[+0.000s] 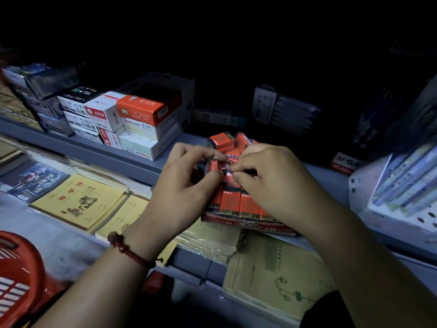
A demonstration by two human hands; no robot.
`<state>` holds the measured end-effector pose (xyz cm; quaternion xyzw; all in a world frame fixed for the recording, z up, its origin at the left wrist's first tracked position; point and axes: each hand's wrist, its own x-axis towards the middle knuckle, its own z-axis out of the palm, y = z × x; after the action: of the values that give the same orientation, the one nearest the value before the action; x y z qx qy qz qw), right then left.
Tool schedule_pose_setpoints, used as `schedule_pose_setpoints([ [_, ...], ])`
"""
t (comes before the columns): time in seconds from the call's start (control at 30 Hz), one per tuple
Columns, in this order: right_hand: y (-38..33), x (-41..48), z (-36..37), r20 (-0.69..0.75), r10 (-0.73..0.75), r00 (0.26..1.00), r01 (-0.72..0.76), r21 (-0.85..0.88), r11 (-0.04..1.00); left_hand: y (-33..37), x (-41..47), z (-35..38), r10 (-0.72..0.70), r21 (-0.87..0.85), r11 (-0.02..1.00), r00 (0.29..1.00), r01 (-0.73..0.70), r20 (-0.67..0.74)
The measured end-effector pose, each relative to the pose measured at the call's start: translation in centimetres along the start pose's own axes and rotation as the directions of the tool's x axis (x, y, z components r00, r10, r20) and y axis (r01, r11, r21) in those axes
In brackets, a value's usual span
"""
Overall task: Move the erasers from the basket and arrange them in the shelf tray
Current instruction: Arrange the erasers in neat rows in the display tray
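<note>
Red cardboard tray (248,224), sitting on the grey shelf (132,159). Left hand (186,185) and right hand (272,176) working over its middle, each pinching an eraser (214,165) between thumb and fingertips. Other erasers (248,204) standing upright in the front rows. Advisable: lowering each piece upright, label facing forward, pressing it flush against its neighbours. Surroundings: dim shop shelving, with stacked boxes (142,110) lying to the left, notebooks (78,200) lying below and the red basket (21,268) waiting at the near left.
</note>
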<state>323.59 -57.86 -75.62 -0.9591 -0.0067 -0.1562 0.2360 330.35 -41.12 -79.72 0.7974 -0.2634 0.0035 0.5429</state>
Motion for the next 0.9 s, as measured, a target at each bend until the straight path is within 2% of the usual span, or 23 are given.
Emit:
schedule_pose_setpoints([
  [0.17, -0.1, 0.1, 0.0, -0.012, -0.005, 1.000, 0.005, 0.002, 1.000, 0.5, 0.1, 0.0, -0.005, -0.043, 0.999, 1.000, 0.005, -0.009],
  [0.3, 0.1, 0.0, -0.1, 0.038, 0.003, 0.999, -0.004, 0.028, 1.000, 0.3, 0.3, -0.2, -0.043, -0.213, 0.976, 0.999, 0.042, -0.002],
  [0.37, 0.2, -0.1, -0.1, 0.033, 0.004, 0.999, -0.005, 0.041, 0.999, 0.1, 0.3, -0.2, -0.042, -0.246, 0.969, 0.999, 0.040, -0.004],
  [0.57, 0.0, -0.1, -0.1, 0.062, 0.012, 0.998, -0.015, 0.044, 0.999, 0.1, 0.2, 0.0, -0.013, -0.204, 0.979, 1.000, 0.009, -0.018],
  [0.9, -1.5, 0.2, -0.5, 0.143, 0.035, 0.989, -0.017, -0.127, 0.992, 0.0, 0.1, 0.3, -0.023, -0.162, 0.987, 0.999, 0.015, -0.047],
])
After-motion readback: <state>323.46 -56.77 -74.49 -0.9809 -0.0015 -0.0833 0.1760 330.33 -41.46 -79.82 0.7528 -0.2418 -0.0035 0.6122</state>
